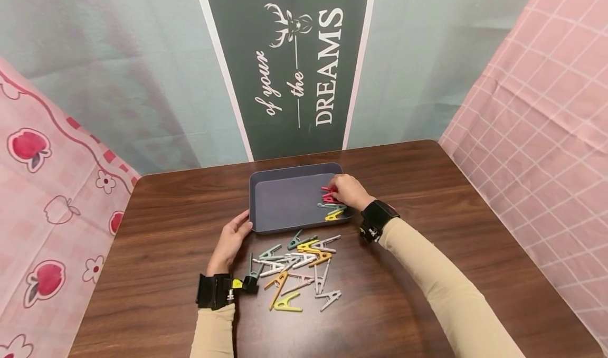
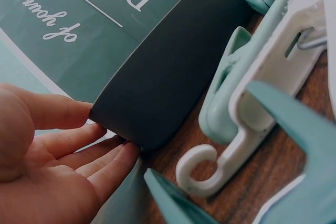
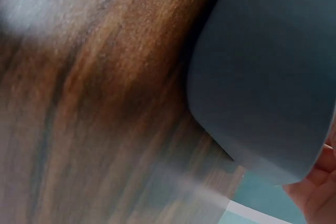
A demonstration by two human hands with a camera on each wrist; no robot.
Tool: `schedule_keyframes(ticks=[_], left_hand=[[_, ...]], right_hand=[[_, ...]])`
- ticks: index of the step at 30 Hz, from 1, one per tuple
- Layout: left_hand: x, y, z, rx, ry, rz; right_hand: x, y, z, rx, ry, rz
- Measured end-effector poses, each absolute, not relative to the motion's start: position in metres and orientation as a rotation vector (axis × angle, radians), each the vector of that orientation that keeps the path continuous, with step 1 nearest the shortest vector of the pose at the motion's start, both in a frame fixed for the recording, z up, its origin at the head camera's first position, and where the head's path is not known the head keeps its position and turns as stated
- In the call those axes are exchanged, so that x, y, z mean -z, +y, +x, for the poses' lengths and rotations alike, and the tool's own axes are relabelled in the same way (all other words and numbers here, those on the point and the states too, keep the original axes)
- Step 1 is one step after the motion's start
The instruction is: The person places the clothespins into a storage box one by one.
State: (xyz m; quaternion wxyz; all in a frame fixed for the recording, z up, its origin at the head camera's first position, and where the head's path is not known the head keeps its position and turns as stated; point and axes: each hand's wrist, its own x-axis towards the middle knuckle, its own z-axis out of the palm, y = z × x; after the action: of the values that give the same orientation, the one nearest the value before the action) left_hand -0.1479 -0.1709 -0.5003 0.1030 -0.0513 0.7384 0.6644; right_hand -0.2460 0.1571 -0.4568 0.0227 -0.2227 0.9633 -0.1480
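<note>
A dark grey rectangular tray [image 1: 287,202] lies on the table. Fingertips of my left hand [image 1: 231,240] rest against its near left corner; in the left wrist view the thumb touches the rim and the fingers lie fairly straight against the side. Over the tray's right end, my right hand [image 1: 352,191] pinches a red clothespin [image 1: 329,195]. Beside it inside the tray lie green clothespins [image 1: 332,207] and a yellow clothespin [image 1: 334,215]. The right wrist view shows mostly the tray's outer wall [image 3: 262,77], with the clothespins hidden.
Several loose clothespins, including an orange one [image 1: 279,289], a yellow-green one [image 1: 287,303] and a grey one [image 1: 329,298], lie on the wooden table [image 1: 404,305] in front of the tray. Printed curtains [image 1: 157,73] hang behind and at both sides.
</note>
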Motion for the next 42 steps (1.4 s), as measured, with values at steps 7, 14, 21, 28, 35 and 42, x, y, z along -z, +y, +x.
schedule_keyframes(ticks=[7,14,21,28,35,42], left_hand=[[0.5005,-0.1706,-0.1483,-1.952,2.182,-0.148],[0.5005,-0.1702,-0.1489,-1.970,2.177,-0.141],[0.5007,-0.1699,-0.1486,-1.975,2.164,-0.143],[0.5003,-0.1707,-0.1491,-1.981,2.158,-0.143],[0.5001,-0.1709,-0.1484,-1.965,2.172,-0.149],[0.5013,-0.1696,-0.1487,-1.955,2.188,-0.178]], right_hand=[[0.4581,0.1562,-0.2465,0.429,2.993,-0.746],[0.4594,0.1543,-0.2480,0.390,2.987,-0.728],[0.4615,0.1530,-0.2483,0.360,2.993,-0.698],[0.4613,0.1518,-0.2471,0.370,2.998,-0.679],[0.4601,0.1523,-0.2460,0.391,3.000,-0.697],[0.4613,0.1548,-0.2427,0.460,3.018,-0.745]])
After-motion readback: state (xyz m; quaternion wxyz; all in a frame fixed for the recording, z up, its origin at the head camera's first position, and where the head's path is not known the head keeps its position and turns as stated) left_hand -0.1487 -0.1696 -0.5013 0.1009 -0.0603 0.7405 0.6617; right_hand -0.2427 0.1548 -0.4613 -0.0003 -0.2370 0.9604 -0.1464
